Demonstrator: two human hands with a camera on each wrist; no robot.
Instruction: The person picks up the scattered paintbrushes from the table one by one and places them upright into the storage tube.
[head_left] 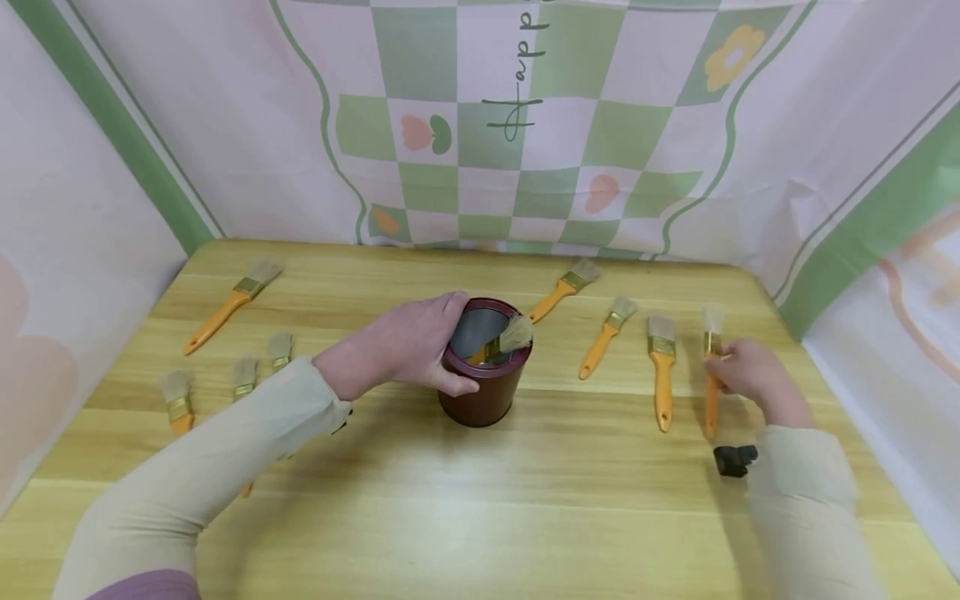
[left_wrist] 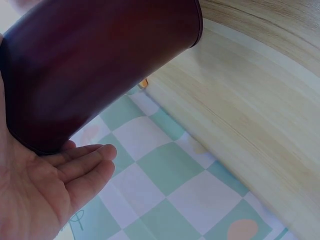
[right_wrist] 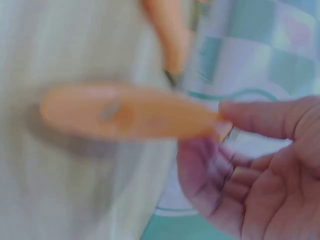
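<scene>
One paintbrush (head_left: 712,408) is pinched near its handle's neck by the right hand (head_left: 756,377), at the table's (head_left: 465,517) right side, perhaps for a light hold. Mid-table, the left hand (head_left: 405,342) grips a dark red pot (head_left: 480,400) by its upper side, probably to steady it. A second brush (head_left: 514,335) leans inside, bristles up against the rim. Other brushes (head_left: 663,375) lie spread to either side, seemingly for easy reach.

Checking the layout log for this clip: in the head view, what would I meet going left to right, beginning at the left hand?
Left hand, dark red pot, brush angled beyond the pot, second angled brush, wide-bristled brush, pinched brush, right hand.
</scene>
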